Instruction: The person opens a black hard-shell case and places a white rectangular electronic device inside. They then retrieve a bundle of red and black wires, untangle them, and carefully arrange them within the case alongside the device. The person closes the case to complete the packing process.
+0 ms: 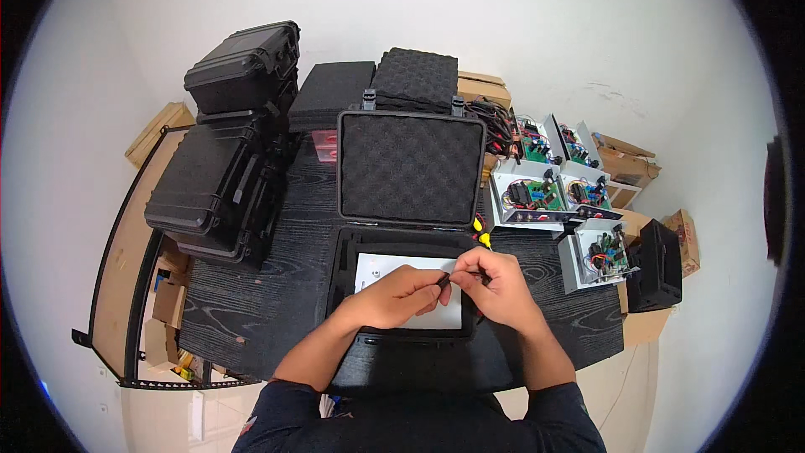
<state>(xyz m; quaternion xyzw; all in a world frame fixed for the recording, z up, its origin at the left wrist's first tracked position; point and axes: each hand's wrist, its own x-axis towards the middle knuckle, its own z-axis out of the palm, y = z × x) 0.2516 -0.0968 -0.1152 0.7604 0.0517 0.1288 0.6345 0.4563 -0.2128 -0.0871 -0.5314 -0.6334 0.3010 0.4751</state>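
Note:
An open black hard case [333,285] sits in front of me, its lid raised and lined with dark egg-crate foam [411,168]. Inside it, a white panel [369,267] lies in a black foam surround. Over this panel my two hands meet, fingertips almost touching. My left hand [398,295] is closed in a pinch on a small black piece [444,280], whose kind I cannot make out. Just beside it, my right hand [496,285] is also closed, thumb against fingers, with something dark partly hidden in its grip.
Black hard cases [201,176] are stacked on the left. Foam sheets [415,80] and bundled cables [495,126] lie at the back. Several open metal housings with circuit boards [532,193] stand on the right of the dark table [251,310], beside a black pouch-like case [656,264].

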